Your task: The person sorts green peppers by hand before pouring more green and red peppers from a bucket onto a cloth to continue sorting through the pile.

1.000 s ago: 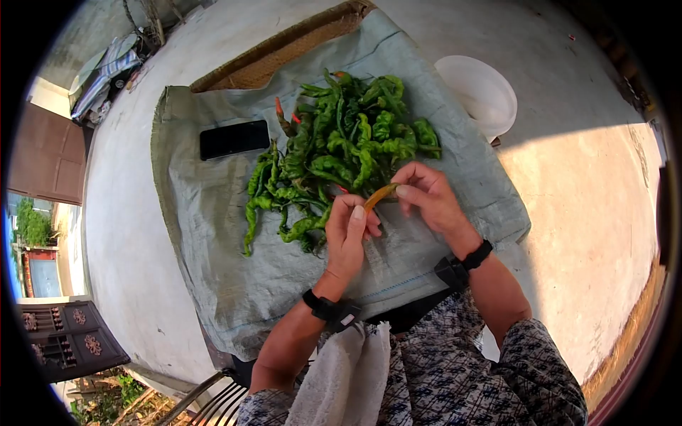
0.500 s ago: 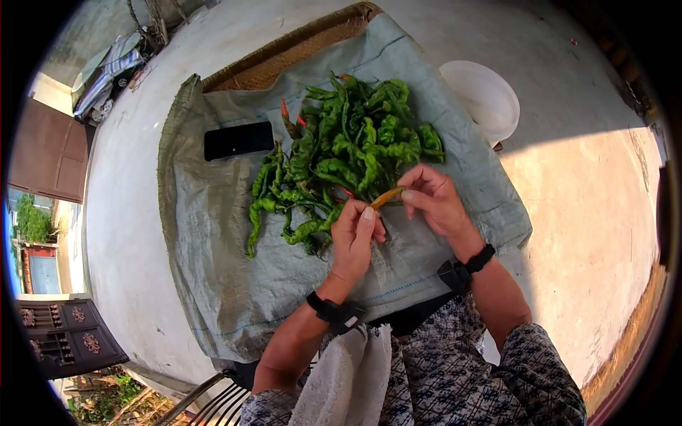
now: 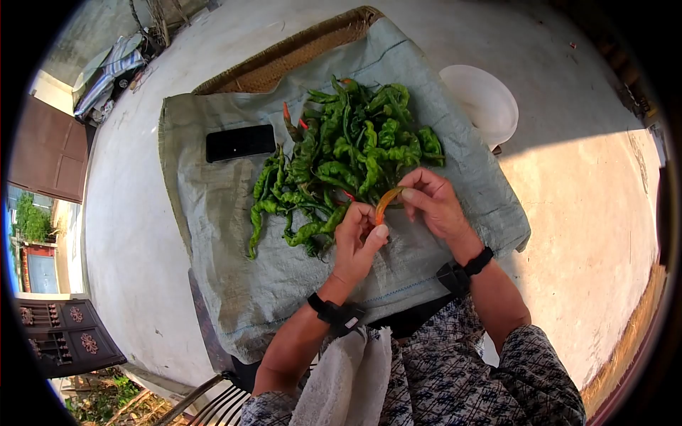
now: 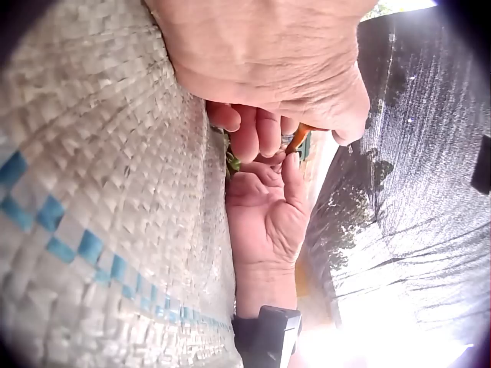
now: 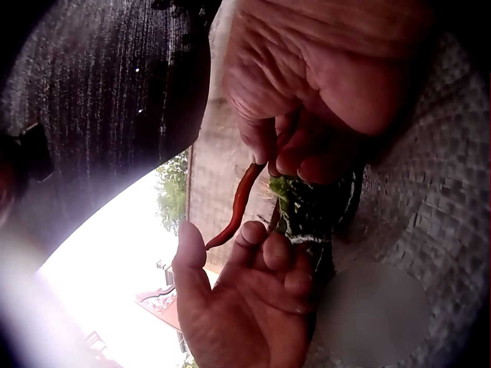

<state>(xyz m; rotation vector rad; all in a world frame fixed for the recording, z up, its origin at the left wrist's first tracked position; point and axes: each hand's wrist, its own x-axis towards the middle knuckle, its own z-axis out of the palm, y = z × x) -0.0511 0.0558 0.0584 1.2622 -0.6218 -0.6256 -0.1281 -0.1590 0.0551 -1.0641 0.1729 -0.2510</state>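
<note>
An orange-red chili pepper [image 3: 384, 204] is between the two hands, over the front edge of a pile of green peppers [image 3: 341, 156]. The right hand [image 3: 435, 202] pinches its upper end between thumb and forefinger. At its lower end is the left hand [image 3: 359, 241], fingers loosely bent. In the right wrist view, the left thumb [image 5: 192, 257] stands apart from the forefinger, with the tip of the pepper beside it. Only a short stretch of the pepper [image 4: 298, 139] shows in the left wrist view; the left hand hides the rest.
A grey-green woven sack [image 3: 298, 284] spreads under the pile, over a woven tray [image 3: 284, 62]. A black phone [image 3: 240, 143] lies left of the peppers. On the ground at right stands a white tub [image 3: 483, 103]. A white towel [image 3: 344, 380] hangs before the person.
The left thumb has moved down and away from the forefinger, showing more of the pepper's lower end. The pepper now hangs more steeply, while the right hand keeps its pinch.
</note>
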